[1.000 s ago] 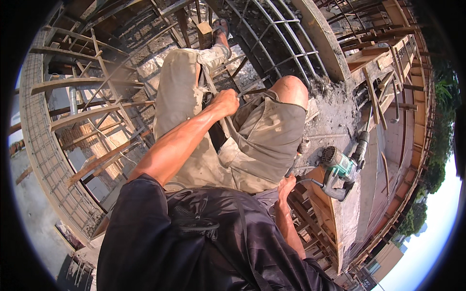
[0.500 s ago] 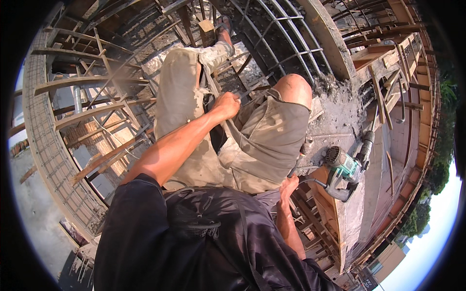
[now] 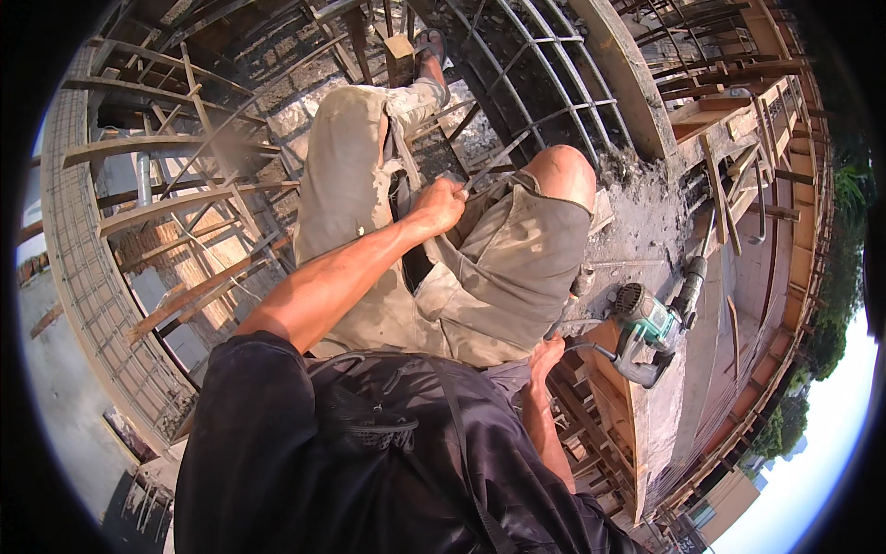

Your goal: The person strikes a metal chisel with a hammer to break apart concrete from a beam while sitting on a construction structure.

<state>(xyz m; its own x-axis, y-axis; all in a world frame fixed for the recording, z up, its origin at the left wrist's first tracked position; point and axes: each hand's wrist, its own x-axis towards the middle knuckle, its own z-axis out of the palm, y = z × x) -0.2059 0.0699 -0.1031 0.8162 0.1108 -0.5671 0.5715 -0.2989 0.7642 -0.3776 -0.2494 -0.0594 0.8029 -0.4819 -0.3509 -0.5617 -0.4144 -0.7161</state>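
My left hand (image 3: 441,205) is closed in a fist between my knees, above the torn tan trousers (image 3: 346,185). A small grey piece shows at its fingers, beside a thin grey bar (image 3: 494,164), but I cannot make out what the fist holds. Low beside my right thigh, my right hand (image 3: 546,354) has its fingers curled; what lies in them is hidden. Close to it runs the dark cord (image 3: 591,347) of a green and grey rotary hammer (image 3: 646,323). This tool lies on the concrete beam to my right, its long bit pointing away from me.
A grid of steel bars (image 3: 544,78) spans a dark trench ahead. Broken rubble (image 3: 637,189) covers the concrete by my right knee. Wooden props (image 3: 157,148) cross a deep opening on the left. Formwork boards (image 3: 794,277) edge the far right, with trees beyond.
My left fist has shifted slightly to the right between my knees. My right hand and the rotary hammer stay about where they were; the view has tilted a little.
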